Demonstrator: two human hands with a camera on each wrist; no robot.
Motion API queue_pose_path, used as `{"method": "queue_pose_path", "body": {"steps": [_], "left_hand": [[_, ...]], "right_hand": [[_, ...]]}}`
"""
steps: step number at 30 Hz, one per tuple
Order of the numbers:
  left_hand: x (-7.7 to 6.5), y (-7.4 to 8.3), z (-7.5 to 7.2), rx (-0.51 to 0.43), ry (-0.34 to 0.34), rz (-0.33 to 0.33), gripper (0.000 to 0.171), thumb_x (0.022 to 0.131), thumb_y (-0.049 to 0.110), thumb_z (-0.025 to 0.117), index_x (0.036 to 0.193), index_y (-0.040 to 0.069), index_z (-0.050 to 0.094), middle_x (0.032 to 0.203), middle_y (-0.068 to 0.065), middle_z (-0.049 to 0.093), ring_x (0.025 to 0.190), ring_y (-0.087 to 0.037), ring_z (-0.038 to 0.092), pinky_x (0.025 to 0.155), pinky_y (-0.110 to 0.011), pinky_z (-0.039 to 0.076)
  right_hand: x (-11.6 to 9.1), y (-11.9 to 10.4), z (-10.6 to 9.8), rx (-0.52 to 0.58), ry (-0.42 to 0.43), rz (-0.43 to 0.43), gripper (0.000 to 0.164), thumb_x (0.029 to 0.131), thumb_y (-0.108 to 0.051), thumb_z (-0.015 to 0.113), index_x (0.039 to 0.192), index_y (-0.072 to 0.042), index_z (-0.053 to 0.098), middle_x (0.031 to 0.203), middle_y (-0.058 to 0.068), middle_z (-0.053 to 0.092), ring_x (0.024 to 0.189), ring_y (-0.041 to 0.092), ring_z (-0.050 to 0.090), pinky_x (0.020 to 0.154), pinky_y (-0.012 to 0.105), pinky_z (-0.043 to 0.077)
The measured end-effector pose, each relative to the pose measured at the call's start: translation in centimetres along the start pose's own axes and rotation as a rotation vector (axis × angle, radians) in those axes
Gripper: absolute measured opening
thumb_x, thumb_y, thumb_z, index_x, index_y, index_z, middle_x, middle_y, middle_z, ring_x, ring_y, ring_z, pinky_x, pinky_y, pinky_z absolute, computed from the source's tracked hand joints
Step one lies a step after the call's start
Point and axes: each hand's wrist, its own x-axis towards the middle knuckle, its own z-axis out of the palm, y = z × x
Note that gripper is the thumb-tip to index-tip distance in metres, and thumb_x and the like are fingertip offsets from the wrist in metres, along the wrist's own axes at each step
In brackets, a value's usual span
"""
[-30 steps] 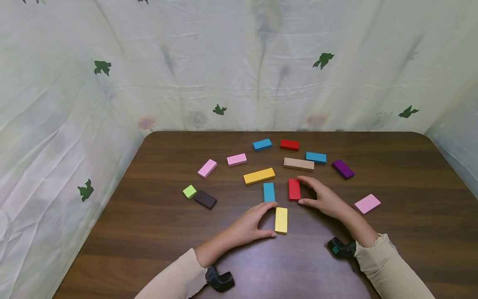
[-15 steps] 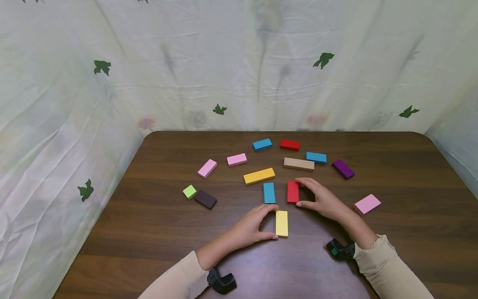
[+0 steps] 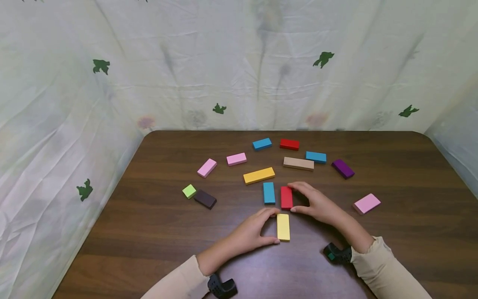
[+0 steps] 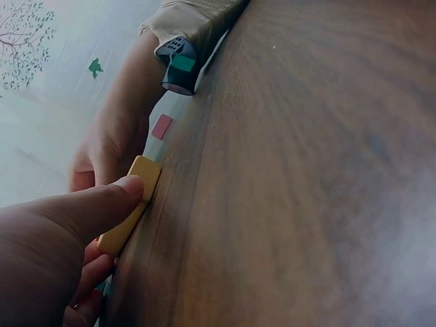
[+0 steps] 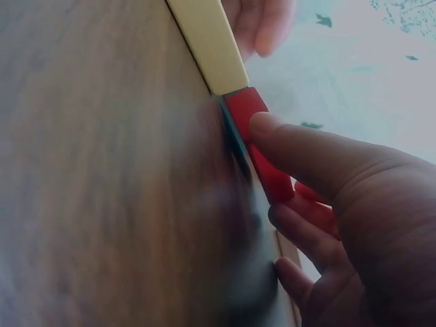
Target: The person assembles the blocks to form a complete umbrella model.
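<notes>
In the head view my left hand [image 3: 250, 231] holds a yellow block [image 3: 283, 227] lengthwise, thumb at its near end and fingertips at its far end. The left wrist view shows the thumb pressed on the end of that yellow block [image 4: 133, 204]. My right hand [image 3: 317, 205] pinches a red block [image 3: 286, 198] the same way, and in the right wrist view its thumb lies against the end of the red block [image 5: 262, 150]. The red block stands just beyond the yellow one. Left of it, a narrow gap away, lies a blue block [image 3: 269, 193].
Behind the hands lie an orange-yellow block [image 3: 259, 176], a beige block [image 3: 298, 163] and several others. A black block [image 3: 205, 199] touches a small green block [image 3: 189, 191] at left. Right of the right hand is a pink block [image 3: 367, 203]. A pale cloth [image 3: 239, 62] hangs behind the table.
The right hand has slid the red block left and nearer the person, toward the blue block. The left hand has moved the yellow block slightly nearer and right.
</notes>
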Motion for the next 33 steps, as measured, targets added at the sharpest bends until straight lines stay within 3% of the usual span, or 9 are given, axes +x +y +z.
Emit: {"method": "queue_pose_path", "body": {"steps": [9, 21, 33], "left_hand": [[-0.01, -0.09, 0.04, 0.004, 0.005, 0.003, 0.066, 0.076, 0.034, 0.071, 0.128, 0.007, 0.041, 0.125, -0.003, 0.046, 0.116, -0.010, 0.041, 0.095, -0.028, 0.034], [-0.20, -0.06, 0.10, -0.007, 0.016, -0.012, 0.068, 0.075, 0.033, 0.073, 0.128, 0.007, 0.041, 0.125, -0.004, 0.043, 0.114, -0.011, 0.042, 0.095, -0.027, 0.034], [-0.19, -0.05, 0.13, -0.026, 0.022, -0.022, 0.069, 0.074, 0.032, 0.074, 0.129, 0.007, 0.040, 0.125, -0.003, 0.040, 0.113, -0.010, 0.041, 0.095, -0.027, 0.034]], "right_hand": [[-0.07, -0.25, 0.27, -0.004, -0.023, 0.022, 0.063, 0.078, -0.027, 0.070, 0.132, -0.008, 0.043, 0.131, 0.011, 0.042, 0.119, 0.027, 0.039, 0.094, 0.047, 0.034], [-0.21, -0.51, 0.50, -0.004, -0.015, -0.020, 0.060, 0.081, -0.037, 0.064, 0.130, -0.007, 0.047, 0.128, 0.011, 0.046, 0.118, 0.030, 0.040, 0.094, 0.052, 0.031], [-0.24, -0.65, 0.65, -0.020, -0.022, -0.012, 0.058, 0.080, -0.034, 0.067, 0.129, -0.011, 0.048, 0.128, 0.008, 0.047, 0.120, 0.028, 0.037, 0.095, 0.055, 0.026]]}}
